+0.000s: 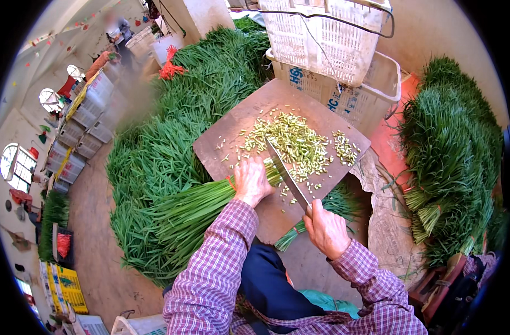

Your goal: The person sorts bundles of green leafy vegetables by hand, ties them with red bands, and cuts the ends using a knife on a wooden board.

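Observation:
My left hand (252, 181) is closed over a bundle of green garlic chives (196, 209), near its cut end, where a red tie shows. The long leaves trail off to the left, over the board's edge. In my right hand (328, 228) is the handle of a large knife (288, 176), its blade slanting up and left right beside the bundle's end. Under both lies a brown cutting board (232, 131). A heap of short, pale chopped stem ends (297, 139) spreads over it beyond the blade, with a smaller patch to the right.
A big pile of green chives (154, 151) fills the left side; more bundles (450, 151) stack at right. White plastic crates (322, 39) stand behind the board. A loose bunch (338, 204) lies below its right edge. Far left are more crates (87, 120) and another person (118, 36).

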Action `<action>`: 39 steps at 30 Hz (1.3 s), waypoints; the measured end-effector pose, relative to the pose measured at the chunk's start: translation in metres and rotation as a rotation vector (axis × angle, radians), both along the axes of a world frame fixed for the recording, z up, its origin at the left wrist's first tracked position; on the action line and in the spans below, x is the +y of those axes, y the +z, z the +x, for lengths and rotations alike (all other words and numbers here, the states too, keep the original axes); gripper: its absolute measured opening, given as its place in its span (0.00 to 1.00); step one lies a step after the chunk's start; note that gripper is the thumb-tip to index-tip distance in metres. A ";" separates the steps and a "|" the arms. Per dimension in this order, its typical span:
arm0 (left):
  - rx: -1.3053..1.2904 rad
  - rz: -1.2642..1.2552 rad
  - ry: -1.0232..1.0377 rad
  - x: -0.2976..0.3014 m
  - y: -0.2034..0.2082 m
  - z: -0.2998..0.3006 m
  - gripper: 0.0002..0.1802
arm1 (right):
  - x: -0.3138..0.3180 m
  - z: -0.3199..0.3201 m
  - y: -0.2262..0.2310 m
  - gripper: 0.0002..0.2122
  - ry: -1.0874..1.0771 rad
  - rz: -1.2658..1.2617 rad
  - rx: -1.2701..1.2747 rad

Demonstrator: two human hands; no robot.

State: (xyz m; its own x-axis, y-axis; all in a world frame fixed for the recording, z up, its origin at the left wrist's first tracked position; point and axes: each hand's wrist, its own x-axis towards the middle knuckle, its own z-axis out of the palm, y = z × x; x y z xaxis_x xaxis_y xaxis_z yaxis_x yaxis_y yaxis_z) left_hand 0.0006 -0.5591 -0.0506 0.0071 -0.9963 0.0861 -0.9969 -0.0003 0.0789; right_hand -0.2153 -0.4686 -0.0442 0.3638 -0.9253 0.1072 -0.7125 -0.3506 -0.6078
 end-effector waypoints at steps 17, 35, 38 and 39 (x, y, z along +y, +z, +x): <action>0.029 0.025 -0.016 -0.004 0.002 0.004 0.34 | -0.075 0.053 -0.022 0.13 0.017 0.056 0.084; 0.180 -0.121 -0.082 0.031 0.016 0.042 0.75 | -0.134 0.058 -0.042 0.12 -0.146 -0.051 0.178; 0.042 -0.073 -0.009 0.070 0.014 0.053 0.77 | -0.137 0.050 -0.043 0.12 -0.192 -0.048 0.125; 0.131 -0.053 0.014 0.074 0.009 0.059 0.74 | -0.137 0.052 -0.044 0.11 -0.188 -0.066 0.119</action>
State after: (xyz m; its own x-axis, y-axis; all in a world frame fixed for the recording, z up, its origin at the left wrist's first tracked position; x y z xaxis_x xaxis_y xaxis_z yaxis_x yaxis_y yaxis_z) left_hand 0.0593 -0.4851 -0.0411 0.0354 -0.9901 0.1356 -0.9780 -0.0064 0.2085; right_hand -0.1635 -0.6053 -0.0879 0.1990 -0.9705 0.1362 -0.8345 -0.2407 -0.4957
